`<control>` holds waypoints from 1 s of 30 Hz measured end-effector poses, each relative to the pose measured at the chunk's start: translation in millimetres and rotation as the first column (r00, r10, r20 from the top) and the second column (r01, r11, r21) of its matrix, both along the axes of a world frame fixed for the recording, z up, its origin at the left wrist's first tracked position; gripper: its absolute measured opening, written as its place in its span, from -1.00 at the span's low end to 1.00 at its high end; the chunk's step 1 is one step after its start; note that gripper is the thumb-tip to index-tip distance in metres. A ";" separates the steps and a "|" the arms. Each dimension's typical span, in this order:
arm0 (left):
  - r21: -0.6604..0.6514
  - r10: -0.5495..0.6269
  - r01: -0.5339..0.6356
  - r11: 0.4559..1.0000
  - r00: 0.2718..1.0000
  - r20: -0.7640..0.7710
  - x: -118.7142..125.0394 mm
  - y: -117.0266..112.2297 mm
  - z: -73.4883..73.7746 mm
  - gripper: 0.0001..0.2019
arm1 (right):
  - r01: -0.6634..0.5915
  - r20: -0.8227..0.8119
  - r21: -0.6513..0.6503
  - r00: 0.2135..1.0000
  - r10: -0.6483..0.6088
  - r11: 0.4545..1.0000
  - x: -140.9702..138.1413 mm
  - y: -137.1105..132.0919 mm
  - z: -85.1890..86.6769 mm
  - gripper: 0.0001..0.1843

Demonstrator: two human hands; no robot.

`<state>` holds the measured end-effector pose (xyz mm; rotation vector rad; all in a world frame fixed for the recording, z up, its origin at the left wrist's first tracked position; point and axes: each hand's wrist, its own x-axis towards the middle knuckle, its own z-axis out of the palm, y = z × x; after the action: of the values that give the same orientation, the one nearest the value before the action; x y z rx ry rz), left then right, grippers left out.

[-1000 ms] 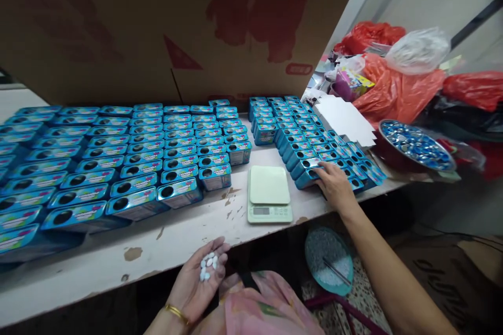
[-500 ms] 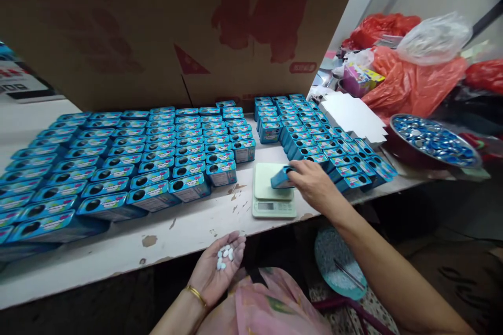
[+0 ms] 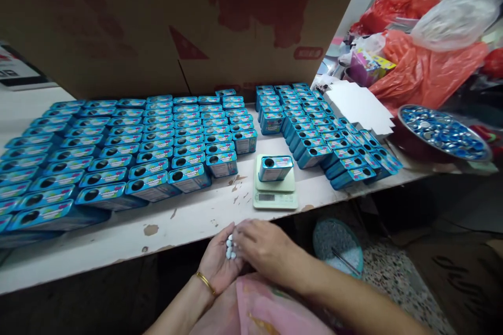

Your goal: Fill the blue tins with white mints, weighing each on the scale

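Observation:
My left hand point(image 3: 220, 259) is palm up and cupped below the table edge, holding several small white tablets point(image 3: 230, 247). Over that palm, my right hand point(image 3: 263, 246) bends its fingers down at the tablets; its fingertips are partly blurred and hidden, so whatever they pinch does not show. Beyond both hands, a blue tin point(image 3: 275, 168) with a round dark hole in its top stands upright on a pale green kitchen scale point(image 3: 277, 200). Neither hand touches the tin. The figures on the scale's display are too small to read.
Rows of similar blue tins point(image 3: 147, 184) fill the table's left, with another group point(image 3: 314, 152) on the right. A large cardboard box point(image 3: 137, 21) stands behind. At right is a bowl of blue-and-silver caps point(image 3: 444, 133). Below sits a turquoise tub point(image 3: 334, 235) of white pieces.
My right hand has let go of the blue tin, which was tilted and now stands upright on the scale. That hand has come down and left to the tablets in my left palm.

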<state>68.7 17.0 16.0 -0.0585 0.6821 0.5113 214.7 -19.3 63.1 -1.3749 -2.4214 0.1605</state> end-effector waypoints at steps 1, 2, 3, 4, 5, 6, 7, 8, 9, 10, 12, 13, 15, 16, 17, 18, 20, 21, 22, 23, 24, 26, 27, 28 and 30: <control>0.008 -0.027 0.027 1.000 1.000 0.016 0.6 -1.8 -2.1 -0.74 | 0.003 0.007 -0.036 1.000 -0.003 0.999 -10.6 -6.8 -9.2 -0.82; 0.020 -0.048 0.048 0.999 0.998 0.027 0.9 -3.5 -4.3 -0.71 | 0.012 0.013 -0.071 1.000 -0.011 0.997 -18.5 -11.5 -17.3 -0.82; 0.032 -0.060 0.059 0.998 0.998 0.032 1.1 -5.2 -6.4 -0.67 | 0.019 0.017 -0.103 1.000 -0.017 0.995 -23.4 -14.3 -23.8 -0.82; 0.043 -0.063 0.061 0.997 0.997 0.034 1.1 -6.6 -8.2 -0.65 | 0.021 0.013 -0.122 1.000 -0.020 0.992 -25.6 -15.4 -28.5 -0.83; 0.048 -0.063 0.061 0.997 0.997 0.039 1.1 -7.7 -9.7 -0.63 | 0.012 0.006 -0.140 1.000 -0.011 0.990 -25.6 -15.2 -31.3 -0.84; 0.047 -0.069 0.067 0.997 0.996 0.048 1.3 -8.5 -10.6 -0.62 | 0.000 -0.001 -0.154 1.000 0.000 0.988 -24.1 -14.3 -32.6 -0.85; 0.044 -0.076 0.074 0.996 0.995 0.059 1.5 -8.7 -10.9 -0.61 | -0.005 -0.006 -0.165 1.000 0.004 0.986 -21.9 -13.0 -32.6 -0.85; 0.043 -0.077 0.074 0.996 0.995 0.070 1.8 -8.6 -10.7 -0.61 | -0.005 -0.008 -0.176 1.000 0.003 0.984 -19.5 -11.7 -31.8 -0.85; 0.041 -0.074 0.071 0.997 0.994 0.080 2.2 -8.2 -10.1 -0.61 | -0.002 -0.010 -0.188 1.000 0.000 0.982 -17.4 -10.5 -30.7 -0.83; 0.038 -0.066 0.063 0.997 0.994 0.084 2.6 -7.6 -9.3 -0.60 | -0.002 -0.012 -0.198 1.000 0.000 0.980 -15.9 -9.5 -29.7 -0.82; 0.026 -0.052 0.051 0.998 0.996 0.075 2.9 -6.2 -8.0 -0.61 | -0.016 -0.016 -0.200 1.000 0.013 0.980 -14.5 -8.6 -28.5 -0.79; 0.015 -0.049 0.048 0.999 0.997 0.064 2.7 -5.7 -7.8 -0.61 | -0.029 -0.017 -0.196 1.000 0.026 0.980 -14.5 -8.6 -28.5 -0.79; -0.008 -0.048 0.049 0.999 0.998 0.040 1.8 -5.4 -8.9 -0.61 | -0.052 -0.018 -0.182 0.999 0.050 0.982 -14.9 -9.0 -29.7 -0.79; -0.017 -0.050 0.050 0.999 0.998 0.032 1.3 -5.5 -10.0 -0.62 | -0.061 -0.018 -0.175 0.998 0.059 0.983 -15.1 -9.2 -30.7 -0.79; -0.023 -0.051 0.052 0.998 0.998 0.027 0.9 -5.9 -11.2 -0.62 | -0.065 -0.017 -0.172 0.998 0.063 0.983 -15.3 -9.5 -31.7 -0.79; -0.025 -0.053 0.053 0.998 0.998 0.024 0.6 -6.3 -12.4 -0.63 | -0.066 -0.018 -0.172 0.998 0.064 0.983 -15.6 -9.7 -32.6 -0.78; -0.023 -0.059 0.060 0.998 0.998 0.025 1.0 -7.2 -13.7 -0.64 | -0.067 -0.020 -0.182 0.998 0.064 0.981 -16.4 -10.0 -33.1 -0.78; -0.021 -0.063 0.064 0.998 0.998 0.028 1.5 -7.5 -13.6 -0.65 | -0.067 -0.020 -0.190 0.998 0.065 0.979 -16.7 -10.1 -32.2 -0.77; -0.021 -0.068 0.069 0.997 0.997 0.034 2.2 -7.5 -12.8 -0.67 | -0.071 -0.021 -0.195 0.997 0.068 0.978 -16.5 -9.9 -30.0 -0.77; -0.024 -0.073 0.074 0.997 0.996 0.040 3.0 -7.2 -11.3 -0.69 | -0.085 -0.028 -0.192 0.996 0.082 0.978 -15.3 -9.5 -26.6 -0.78; -0.029 -0.068 0.070 0.997 0.997 0.047 3.7 -6.2 -9.3 -0.71 | -0.104 -0.046 -0.174 0.994 0.098 0.979 -12.5 -8.5 -21.9 -0.79; -0.042 -0.016 0.018 0.999 0.999 0.042 4.7 -2.3 -3.8 -0.77 | -0.080 -0.140 -0.077 0.988 0.069 0.994 0.7 -4.0 -10.3 -0.80; -0.051 0.022 -0.021 0.998 1.000 0.023 5.0 1.0 -0.7 -0.80 | 0.014 -0.226 0.001 0.974 -0.014 1.000 11.6 0.1 -4.8 -0.80; -0.056 0.064 -0.064 0.996 0.998 -0.009 5.2 5.0 2.6 -0.82 | 0.170 -0.334 0.074 0.933 -0.137 0.983 25.1 5.9 -0.7 -0.77; -0.046 0.134 -0.138 0.989 0.988 -0.077 5.4 14.8 8.9 -0.84 | 0.536 -0.560 0.114 0.730 -0.392 0.836 57.1 22.6 1.1 -0.62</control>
<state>74.1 31.7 24.8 -0.1354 0.7664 0.6299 271.8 3.3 64.2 -1.5275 -1.5320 0.0539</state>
